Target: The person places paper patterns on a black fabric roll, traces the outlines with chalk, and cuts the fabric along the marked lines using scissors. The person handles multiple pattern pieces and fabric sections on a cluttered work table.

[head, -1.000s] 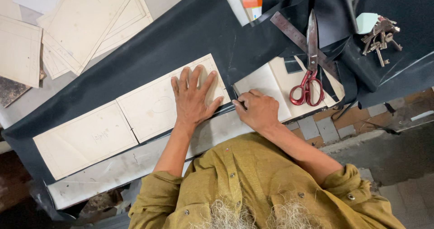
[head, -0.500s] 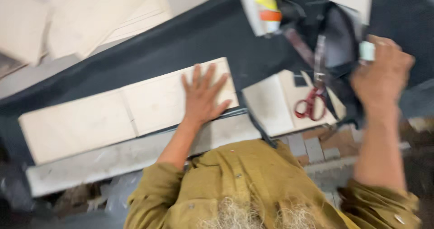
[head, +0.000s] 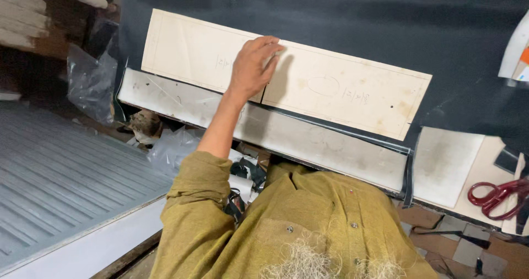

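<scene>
The left hand (head: 254, 64) lies flat, fingers spread loosely, pressing on the seam between two cream cardboard pattern pieces (head: 341, 94) laid end to end on dark fabric (head: 386, 31) across the counter (head: 308, 141). The right hand is out of view. Red-handled scissors (head: 496, 193) rest at the counter's right end.

A: What's your worktable (head: 330, 146) carrying?
B: Dark fabric (head: 386, 36) spread across it, two cardboard pattern pieces (head: 352, 94) on the fabric, end to end. Red-handled scissors (head: 498, 193) lie at your right, on pale card (head: 446, 163).
</scene>
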